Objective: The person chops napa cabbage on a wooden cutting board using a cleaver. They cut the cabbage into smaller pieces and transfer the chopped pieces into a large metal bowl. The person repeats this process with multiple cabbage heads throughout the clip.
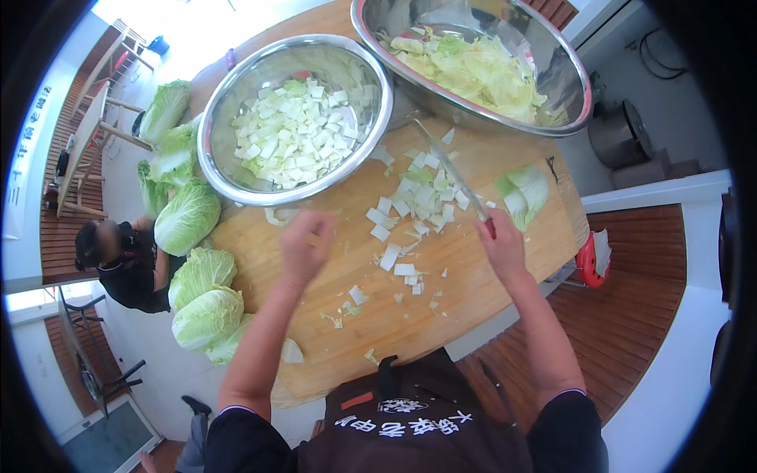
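My right hand [504,247] grips the red handle of a kitchen knife [452,168]. The blade points away from me, over a loose pile of chopped napa cabbage [423,192] on the wooden cutting board [355,278]. Blurred, with its fingers curled, my left hand [306,245] hovers over the board's left part; whether it holds anything cannot be told. Just beyond it stands a steel bowl [216,151] of white cabbage squares [293,133]. A single cabbage leaf [523,195] lies on the board beyond my right hand.
A larger steel bowl [576,115] at the back right holds pale torn leaves [467,74]. Several napa cabbages [188,217] line the board's left edge. A person in dark clothes [133,278] is beyond them. A red stool [591,260] stands right of the board.
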`<move>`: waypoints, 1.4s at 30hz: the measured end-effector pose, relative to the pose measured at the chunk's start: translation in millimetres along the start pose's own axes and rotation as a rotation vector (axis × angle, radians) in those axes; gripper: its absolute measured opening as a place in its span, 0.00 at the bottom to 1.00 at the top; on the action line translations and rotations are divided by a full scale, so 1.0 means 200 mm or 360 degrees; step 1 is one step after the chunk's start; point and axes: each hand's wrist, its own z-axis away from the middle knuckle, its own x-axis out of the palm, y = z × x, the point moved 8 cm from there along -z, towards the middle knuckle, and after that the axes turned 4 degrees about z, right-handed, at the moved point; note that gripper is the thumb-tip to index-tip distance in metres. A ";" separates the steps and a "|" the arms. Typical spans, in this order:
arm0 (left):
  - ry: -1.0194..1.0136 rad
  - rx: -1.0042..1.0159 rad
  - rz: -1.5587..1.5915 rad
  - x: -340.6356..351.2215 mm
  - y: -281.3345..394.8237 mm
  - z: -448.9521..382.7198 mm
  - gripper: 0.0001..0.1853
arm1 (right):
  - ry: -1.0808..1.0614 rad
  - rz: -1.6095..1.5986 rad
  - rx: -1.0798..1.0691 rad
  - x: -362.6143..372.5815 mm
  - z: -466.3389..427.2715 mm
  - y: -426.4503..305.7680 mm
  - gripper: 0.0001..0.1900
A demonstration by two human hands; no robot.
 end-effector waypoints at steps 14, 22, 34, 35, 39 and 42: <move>-0.0676 0.0171 -0.0352 1.04 -0.36 -0.17 0.35 | -0.0211 0.0607 -0.0252 0.32 0.14 0.39 0.10; -0.0626 -0.0039 -0.0372 0.71 -0.11 0.54 0.61 | -0.0393 -0.0103 0.0206 0.21 0.70 0.31 0.12; -0.0146 -0.0097 -0.0581 0.88 -0.08 0.41 0.60 | -0.0126 -0.1279 0.1623 0.37 1.35 0.81 0.11; -0.0174 -0.0137 -0.0534 0.93 -0.07 0.39 0.60 | -0.0143 -0.1283 0.1558 0.43 1.31 0.75 0.11; -0.0105 -0.0185 -0.0425 1.04 0.07 0.41 0.52 | -0.0312 -0.1269 0.1611 0.71 1.22 0.43 0.13; -0.0029 -0.0145 -0.0440 1.04 0.09 0.42 0.41 | -0.0509 -0.1539 0.1422 0.85 1.11 0.21 0.09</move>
